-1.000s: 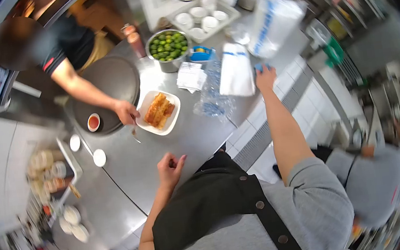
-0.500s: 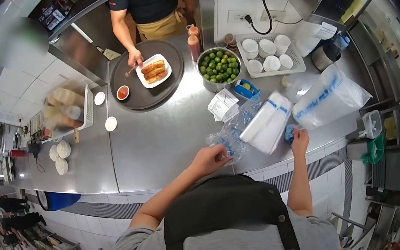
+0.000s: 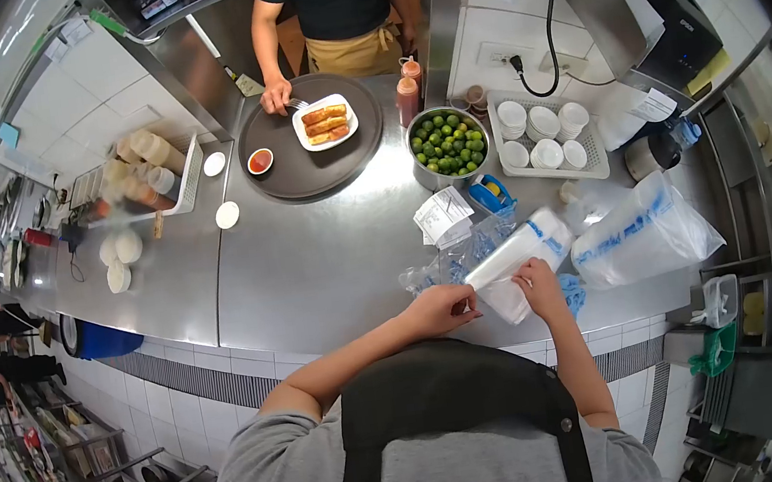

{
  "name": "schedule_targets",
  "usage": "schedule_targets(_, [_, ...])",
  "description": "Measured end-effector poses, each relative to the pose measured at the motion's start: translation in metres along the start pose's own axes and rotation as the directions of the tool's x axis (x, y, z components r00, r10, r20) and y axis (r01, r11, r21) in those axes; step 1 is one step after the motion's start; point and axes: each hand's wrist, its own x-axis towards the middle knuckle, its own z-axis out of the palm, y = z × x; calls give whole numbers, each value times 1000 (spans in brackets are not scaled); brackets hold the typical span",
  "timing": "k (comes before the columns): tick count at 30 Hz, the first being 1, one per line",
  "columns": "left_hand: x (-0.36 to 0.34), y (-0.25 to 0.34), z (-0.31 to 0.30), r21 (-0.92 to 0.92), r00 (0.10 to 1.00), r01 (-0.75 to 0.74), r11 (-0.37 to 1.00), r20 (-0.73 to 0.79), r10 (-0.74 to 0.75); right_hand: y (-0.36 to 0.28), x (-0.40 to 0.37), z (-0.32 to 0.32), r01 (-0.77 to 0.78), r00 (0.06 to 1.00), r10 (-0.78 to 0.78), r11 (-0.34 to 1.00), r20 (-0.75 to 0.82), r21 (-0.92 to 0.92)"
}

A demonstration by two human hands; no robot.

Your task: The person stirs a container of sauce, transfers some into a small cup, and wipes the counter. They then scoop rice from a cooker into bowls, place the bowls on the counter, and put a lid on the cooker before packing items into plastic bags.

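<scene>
My left hand (image 3: 441,310) is closed at the counter's front edge, beside the crumpled clear plastic (image 3: 447,267); what its fingers hold, if anything, is too small to name. My right hand (image 3: 538,288) pinches at the surface of a stack of white plastic bags (image 3: 527,248) with blue print. A blue cloth (image 3: 573,294) lies just right of that hand. To the right rests a larger bundle of clear bags (image 3: 645,233). Paper slips (image 3: 444,217) and a blue tape dispenser (image 3: 492,194) lie behind the stack.
Across the steel counter (image 3: 314,279), a person's hand (image 3: 276,96) is at a round tray (image 3: 311,178) with a plate of rolls (image 3: 326,127) and red sauce (image 3: 260,161). A pot of green limes (image 3: 448,145), sauce bottles (image 3: 408,99) and a cup basket (image 3: 548,136) stand behind.
My right hand has moved left from the blue cloth onto the bag stack. The cloth is released. The other person's hand holds a fork at the tray. The view has shifted.
</scene>
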Motion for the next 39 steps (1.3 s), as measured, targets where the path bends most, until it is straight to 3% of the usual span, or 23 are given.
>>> schedule_targets(3, [-5, 2, -8, 5, 999, 30, 1000, -25, -30, -23, 22, -19, 35, 999, -36, 999, -15, -36])
schedule_targets(9, [-14, -2, -6, 2, 995, 31, 1000, -90, -31, -59, 48, -56, -5, 974, 36, 991, 225, -136])
schedule_targets(12, [-19, -4, -5, -13, 995, 60, 998, -81, -61, -58, 48, -64, -18, 964, 51, 992, 262, -125])
schedule_targets(17, [-7, 15, -13, -80, 983, 126, 989, -124, -136, -114, 47, -107, 23, 990, -26, 999, 137, 24])
schedule_targets(20, [25, 50, -20, -139, 926, -55, 989, -379, -2, -162, 42, -130, 132, 988, -134, 991, 83, 25])
schedule_targets(24, [62, 78, -25, -120, 938, -96, 988, -344, 49, -191, 43, -123, 245, 966, -226, 955, -125, 168])
schedule_targets(27, [79, 59, -12, -106, 919, -47, 993, -393, 1, -186, 54, -117, 293, 920, -283, 956, -272, -5])
schedule_targets(29, [89, 45, -18, 1, 905, 36, 999, -424, -32, -188, 53, -122, 273, 916, -233, 958, -326, 83])
schedule_targets(31, [92, 36, -32, -51, 815, 46, 998, -575, -67, -189, 52, -128, 253, 911, -173, 952, -374, 174])
schedule_targets(33, [85, 32, -53, -225, 722, -212, 951, -692, -2, -170, 49, -125, 197, 930, -115, 958, -348, 210])
schedule_targets(35, [66, 57, -77, -114, 564, -278, 954, -823, 66, -156, 44, -115, 53, 956, 31, 960, -293, 275])
schedule_targets(38, [42, 81, -102, 152, 647, -249, 956, -709, 281, -89, 29, -67, 51, 993, -42, 995, -111, 80])
schedule_targets(39, [41, 79, -104, 144, 798, -166, 975, -561, 219, -93, 30, -69, 62, 998, -65, 990, 20, 130])
